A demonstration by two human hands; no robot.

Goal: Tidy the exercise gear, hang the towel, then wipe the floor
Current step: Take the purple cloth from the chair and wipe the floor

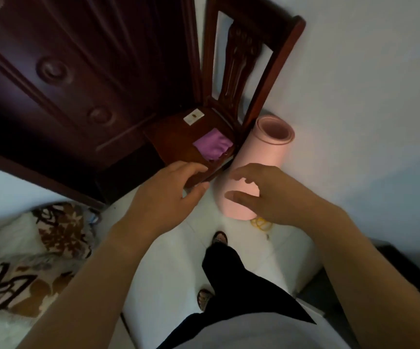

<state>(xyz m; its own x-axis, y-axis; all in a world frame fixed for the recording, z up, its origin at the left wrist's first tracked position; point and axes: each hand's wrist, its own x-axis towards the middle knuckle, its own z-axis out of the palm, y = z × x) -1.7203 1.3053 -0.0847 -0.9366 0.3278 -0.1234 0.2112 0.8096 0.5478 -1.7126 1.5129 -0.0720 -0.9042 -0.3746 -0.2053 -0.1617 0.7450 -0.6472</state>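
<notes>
Our left hand [166, 192] and right hand [267, 197] hover spread and empty by the rolled mat [267, 152] standing against the wall [355, 96] beside the chair [176, 137], so tidying seems nearly done and next we likely lift the towel [212, 144] off its seat.

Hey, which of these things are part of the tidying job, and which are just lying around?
Job: mat, purple towel, yellow cord, floor.
Just there: chair, blanket, white card.
</notes>
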